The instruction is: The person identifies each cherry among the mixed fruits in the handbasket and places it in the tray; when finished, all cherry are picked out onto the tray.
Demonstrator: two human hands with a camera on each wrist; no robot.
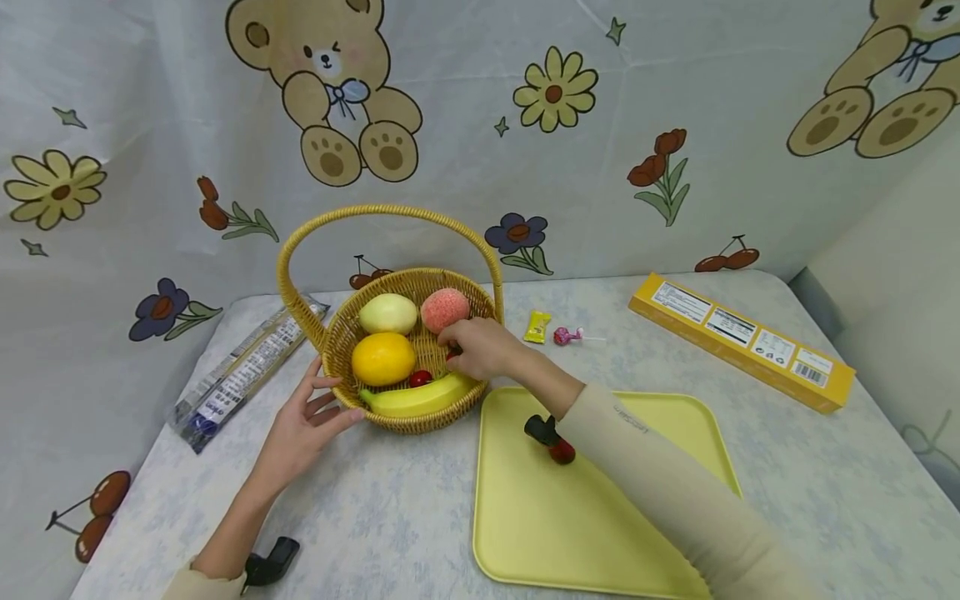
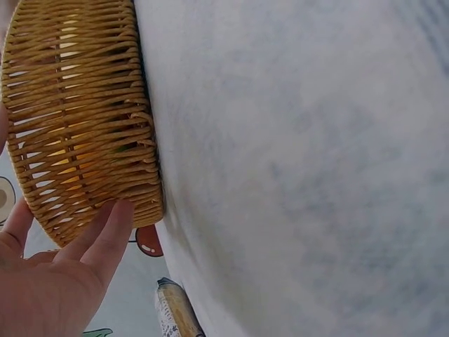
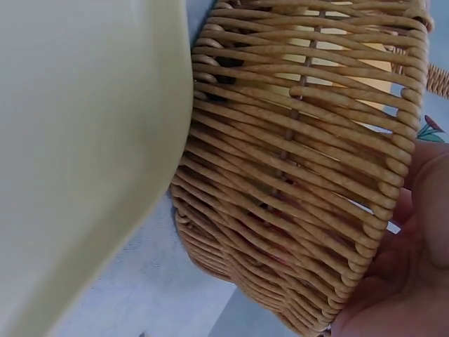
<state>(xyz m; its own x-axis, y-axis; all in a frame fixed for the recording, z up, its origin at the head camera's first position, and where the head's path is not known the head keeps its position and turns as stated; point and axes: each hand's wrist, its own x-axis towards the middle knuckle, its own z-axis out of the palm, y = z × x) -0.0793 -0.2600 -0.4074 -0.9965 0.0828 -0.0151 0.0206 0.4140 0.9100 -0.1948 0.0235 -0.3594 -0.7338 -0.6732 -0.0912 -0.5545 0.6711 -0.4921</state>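
Observation:
A wicker basket (image 1: pixel 405 423) with a tall arched handle holds a banana (image 1: pixel 420 398), a yellow-orange lemon-shaped fruit (image 1: pixel 383 359), a pale green fruit (image 1: pixel 387 314), a pinkish-red round fruit (image 1: pixel 445 310) and a small red fruit (image 1: pixel 421 378). My left hand (image 1: pixel 296 437) touches the basket's left side; in the left wrist view its fingers (image 2: pixel 109 235) lie straight against the weave. Reaching over the right rim, my right hand (image 1: pixel 480 350) has curled fingers inside the basket, around a small dark red fruit (image 1: pixel 453 353) that they mostly cover.
A yellow tray (image 1: pixel 525 533) lies right of the basket, a black-and-red object (image 1: pixel 551 439) on it. Behind are a yellow wrapped candy (image 1: pixel 537 327), a lollipop (image 1: pixel 567 335) and a long orange box (image 1: pixel 738 342). A long packet (image 1: pixel 247 371) lies left.

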